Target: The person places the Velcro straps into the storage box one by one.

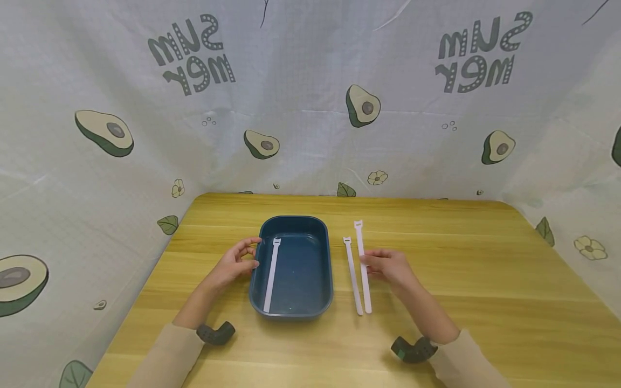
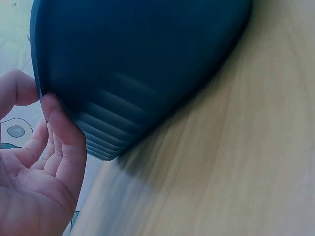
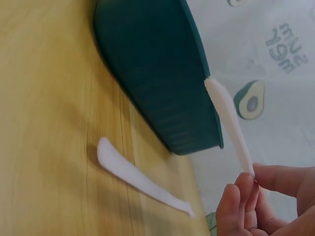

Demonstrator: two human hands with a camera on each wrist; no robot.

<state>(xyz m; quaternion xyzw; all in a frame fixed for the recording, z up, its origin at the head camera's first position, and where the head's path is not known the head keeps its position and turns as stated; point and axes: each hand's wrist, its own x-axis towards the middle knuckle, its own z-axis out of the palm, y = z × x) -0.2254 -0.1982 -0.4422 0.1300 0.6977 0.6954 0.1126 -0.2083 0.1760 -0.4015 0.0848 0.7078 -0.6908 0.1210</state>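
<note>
A dark blue plastic bin (image 1: 293, 314) stands on the table, with one white hook-and-loop cable tie (image 1: 272, 277) lying lengthwise inside, near its left wall. My left hand (image 1: 237, 261) holds the bin's left rim, its fingertips and thumb at the edge; in the left wrist view the hand (image 2: 44, 162) is close against the bin's outer wall (image 2: 147, 59). My right hand (image 1: 390, 265) pinches a second cable tie (image 1: 361, 242) between thumb and fingers. That tie (image 3: 229, 118) is raised above the table in the right wrist view. A third tie (image 1: 353, 277) lies just left of it.
The wooden table (image 1: 485, 280) extends to the right of the hands. A white cloth with avocado prints (image 1: 310, 156) hangs behind and at the sides. Dark curved devices (image 1: 414, 350) sit at both wrists.
</note>
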